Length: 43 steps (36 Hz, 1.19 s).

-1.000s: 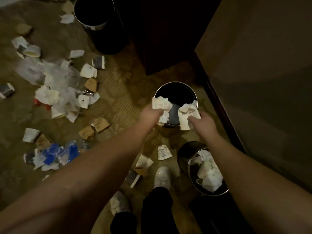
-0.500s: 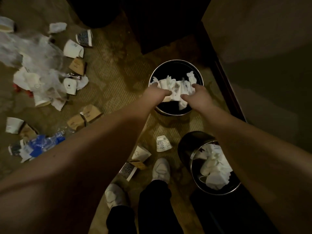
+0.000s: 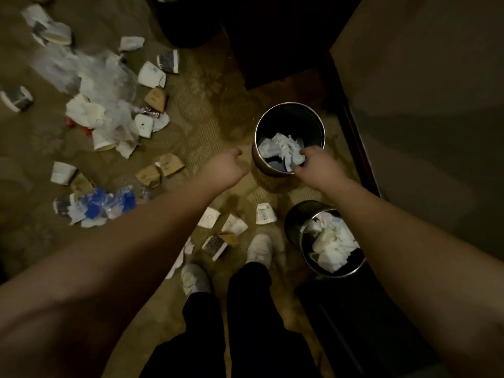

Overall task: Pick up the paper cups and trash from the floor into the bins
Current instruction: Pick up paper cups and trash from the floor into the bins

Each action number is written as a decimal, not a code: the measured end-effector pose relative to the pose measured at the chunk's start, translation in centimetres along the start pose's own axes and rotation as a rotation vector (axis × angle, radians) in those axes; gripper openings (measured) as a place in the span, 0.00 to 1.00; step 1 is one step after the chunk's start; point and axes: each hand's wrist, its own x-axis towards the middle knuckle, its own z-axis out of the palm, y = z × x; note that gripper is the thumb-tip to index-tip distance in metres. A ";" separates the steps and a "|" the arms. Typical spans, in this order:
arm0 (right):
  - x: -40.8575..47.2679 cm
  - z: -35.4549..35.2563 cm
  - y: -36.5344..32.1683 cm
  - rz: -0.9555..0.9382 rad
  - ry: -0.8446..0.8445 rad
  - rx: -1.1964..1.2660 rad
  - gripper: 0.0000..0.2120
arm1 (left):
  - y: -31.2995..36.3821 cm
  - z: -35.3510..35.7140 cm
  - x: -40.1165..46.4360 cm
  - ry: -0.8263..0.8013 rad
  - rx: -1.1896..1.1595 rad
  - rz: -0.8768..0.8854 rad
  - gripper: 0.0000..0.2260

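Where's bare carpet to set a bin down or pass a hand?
Bare carpet runs between the far bin and the plastic-and-cup pile. Crowded: that pile, the blue wrappers, and the cups by the shoes.

- There is one view only, a wide-angle camera on the person's head, so no part of the scene is shared with a second view.
- It looks steeply down and forward along both bare forearms, which enter from the bottom corners and run up to mid-frame.
- The left hand (image 3: 231,166) and right hand (image 3: 317,165) lie near the centre, close to the lens.
- The shoes (image 3: 259,248) lie below the hands, almost straight beneath the camera.
- The wide lens bends the edges, and the carpet (image 3: 207,110) beyond the hands looks smaller and blurred.
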 end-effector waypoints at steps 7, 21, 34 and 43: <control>-6.4 0.2 -6.7 -0.107 -0.040 -0.063 0.25 | -5.0 -3.9 -9.3 0.051 -0.013 -0.102 0.24; -15.9 15.4 -21.0 -0.164 -0.245 -0.119 0.26 | -26.7 -5.4 -23.3 0.142 -0.296 -0.306 0.18; -21.4 33.0 -30.4 -0.055 -0.304 -0.211 0.20 | -50.8 -4.0 -29.9 0.089 -0.474 -0.398 0.17; -13.1 42.1 -33.2 -0.019 -0.274 -0.028 0.38 | -60.4 -0.2 -24.8 0.139 -0.495 -0.444 0.18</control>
